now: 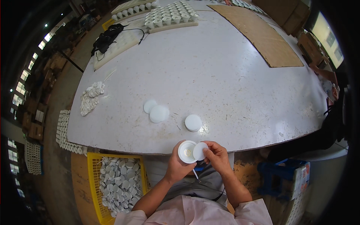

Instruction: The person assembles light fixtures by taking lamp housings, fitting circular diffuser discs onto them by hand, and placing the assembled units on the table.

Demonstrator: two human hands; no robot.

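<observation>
Fingers of our left hand wrap the outer wall of a white, round, cup-shaped housing, its open mouth turned up so that we see a small yellow-dotted plate inside. With our right hand we pinch a thin, white, round disc by its right edge, between thumb and fingers. Its left edge overlaps the right part of the housing's mouth; we cannot tell whether the two touch. A thin white cable hangs below the housing, over our lap.

We hold both pieces at the near edge of the large, pale, scuffed desk. Just beyond that edge sits a short stack of white round discs; to its left, a little apart, two groups of frosted white discs overlap, the rear one partly under the front one. Bare desk spreads from these to the rows of white cup-shaped pieces at the far edge, and rightward to a flat brown cardboard sheet. A crumpled white cloth lies near the left edge. Below the near edge, to our left, stands a yellow plastic basket filled with small white round-headed parts.
</observation>
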